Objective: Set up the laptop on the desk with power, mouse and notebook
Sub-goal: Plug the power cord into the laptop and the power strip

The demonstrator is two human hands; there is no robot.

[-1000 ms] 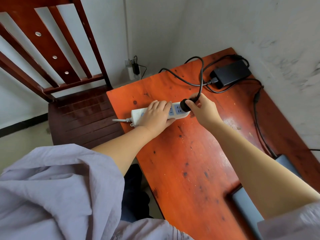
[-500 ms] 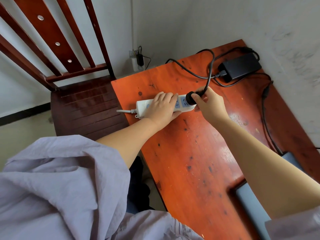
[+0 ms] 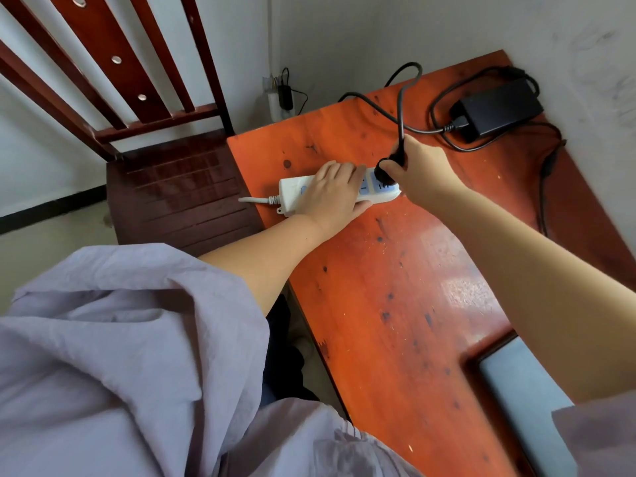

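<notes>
A white power strip [image 3: 292,193] lies near the left edge of the orange-red desk [image 3: 395,304]. My left hand [image 3: 332,194] presses down on its middle and grips it. My right hand [image 3: 418,168] holds the black plug [image 3: 387,172], which sits on a socket at the strip's right end. The plug's black cable [image 3: 401,98] loops up and runs to the black power adapter [image 3: 499,110] at the desk's far right corner. A grey laptop [image 3: 523,401] lies shut at the near right, partly hidden by my right arm.
A dark wooden chair [image 3: 179,187] stands to the left of the desk. A wall socket with a small black charger [image 3: 284,94] is behind the desk. The adapter's second cable [image 3: 543,187] runs along the desk's right edge. Walls close the back and right.
The view has shifted a little. The plug has gone from beside the strip's end down onto its socket; my left hand has stayed on the strip.
</notes>
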